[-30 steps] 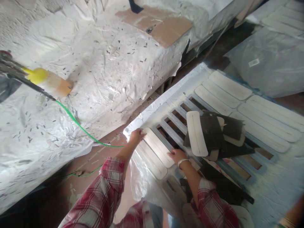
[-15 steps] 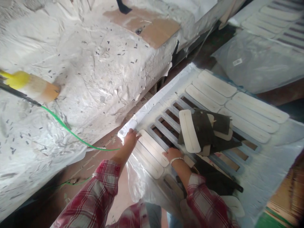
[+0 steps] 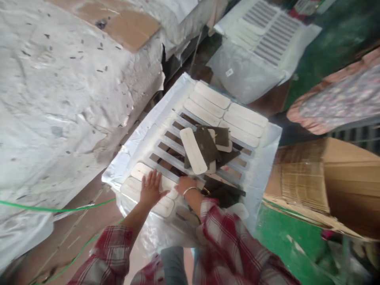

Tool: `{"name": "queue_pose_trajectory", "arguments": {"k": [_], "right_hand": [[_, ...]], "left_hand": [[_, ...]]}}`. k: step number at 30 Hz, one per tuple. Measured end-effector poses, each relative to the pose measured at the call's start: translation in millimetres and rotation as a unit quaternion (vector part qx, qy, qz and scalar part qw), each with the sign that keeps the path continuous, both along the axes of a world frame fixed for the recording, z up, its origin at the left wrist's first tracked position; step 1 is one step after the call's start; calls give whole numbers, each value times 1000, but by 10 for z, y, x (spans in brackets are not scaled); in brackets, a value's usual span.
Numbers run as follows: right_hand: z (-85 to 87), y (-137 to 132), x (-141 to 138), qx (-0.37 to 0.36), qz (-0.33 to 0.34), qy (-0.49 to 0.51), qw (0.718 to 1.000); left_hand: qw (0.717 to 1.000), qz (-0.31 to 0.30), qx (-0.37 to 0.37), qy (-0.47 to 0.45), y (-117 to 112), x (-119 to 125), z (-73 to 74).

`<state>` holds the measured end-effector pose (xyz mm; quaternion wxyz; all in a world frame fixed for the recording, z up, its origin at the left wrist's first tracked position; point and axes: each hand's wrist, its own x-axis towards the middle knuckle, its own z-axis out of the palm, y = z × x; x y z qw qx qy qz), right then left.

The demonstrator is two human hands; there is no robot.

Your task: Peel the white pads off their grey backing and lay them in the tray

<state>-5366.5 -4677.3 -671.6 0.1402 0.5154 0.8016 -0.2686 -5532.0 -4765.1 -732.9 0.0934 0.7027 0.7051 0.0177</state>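
Observation:
My left hand [image 3: 151,188] lies flat with fingers spread on a white rounded-end pad [image 3: 138,170] near the left corner of a slotted, pale plastic-covered frame [image 3: 268,148]. At the pad's right end is my right hand [image 3: 187,185], fingers curled in against it; their tips are partly hidden. A second white pad [image 3: 130,189] sits alongside, nearer my body. Beyond my right hand, a loose white pad [image 3: 192,150] and dark flat pieces [image 3: 208,147] are piled over the open slots. More dark material [image 3: 221,188] lies right beside my right wrist.
White pads [image 3: 210,95] fill slots at the frame's far end. A plastic-covered table [image 3: 89,99] with dark scraps stands left. Another slotted frame [image 3: 267,35] is behind, a cardboard box [image 3: 299,178] to the right. A person's sleeve [image 3: 341,91] shows at right. A green cord [image 3: 59,208] crosses at left.
My left hand has gone from gripping the pad's far-left end to lying flat across its middle. The right hand stays at the other end. The view has swung right, bringing in the box and sleeve.

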Motion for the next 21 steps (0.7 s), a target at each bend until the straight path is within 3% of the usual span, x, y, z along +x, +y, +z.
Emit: {"name": "queue_pose_trajectory", "arguments": {"k": [3, 6, 8, 10, 12, 14, 17, 21], "right_hand": [[271, -259, 628, 10, -11, -15, 1000], [428, -614, 1555, 19, -40, -29, 999], [383, -843, 2159, 43, -8, -24, 999], [235, -1014, 2595, 74, 80, -3, 994], [59, -1093, 2802, 89, 150, 15, 985], [-69, -1095, 2815, 95, 185, 14, 978], [-80, -1073, 2714, 99, 209, -12, 973], [166, -1188, 2856, 76, 218, -23, 973]], "left_hand": [[1000, -3, -4, 0, 42, -31, 2], [1000, 20, -19, -2, 86, 9, 155], [999, 30, -14, -21, 31, 190, 308], [996, -10, -17, -88, -109, 525, 453], [976, -85, -51, -194, -292, 966, 551], [955, -106, -86, -263, -432, 1409, 580], [954, -34, -83, -285, -436, 1841, 527], [938, 106, -104, -312, -176, 1860, 439]]}}
